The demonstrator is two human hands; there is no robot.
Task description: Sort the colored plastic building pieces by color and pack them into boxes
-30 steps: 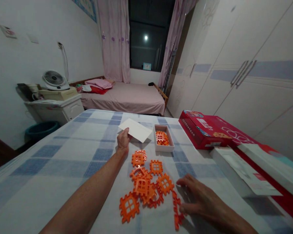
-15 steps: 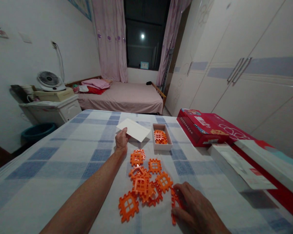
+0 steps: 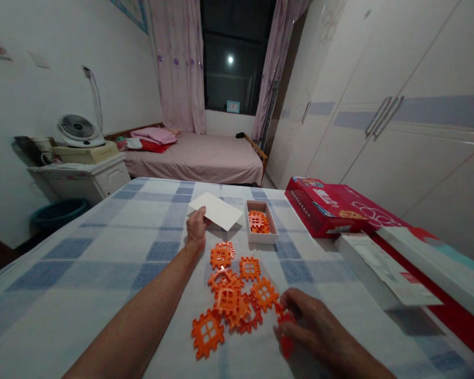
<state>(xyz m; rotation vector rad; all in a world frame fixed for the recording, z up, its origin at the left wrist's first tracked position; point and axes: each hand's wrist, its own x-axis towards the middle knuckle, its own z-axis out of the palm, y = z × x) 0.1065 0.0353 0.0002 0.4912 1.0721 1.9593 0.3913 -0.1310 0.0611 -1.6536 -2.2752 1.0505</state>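
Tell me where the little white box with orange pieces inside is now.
In the head view, the open white box stands right of centre on the checked cloth, between the flat white panel and the red box.

No text can be read. The red box (image 3: 327, 208) bears large white characters (image 3: 327, 198) on its top, a line of small pale characters (image 3: 300, 203) along its side and a white label (image 3: 338, 230) on its near end, all too blurred.

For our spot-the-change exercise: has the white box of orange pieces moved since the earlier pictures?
No: the white box sits the same against the checks on the tablecloth.
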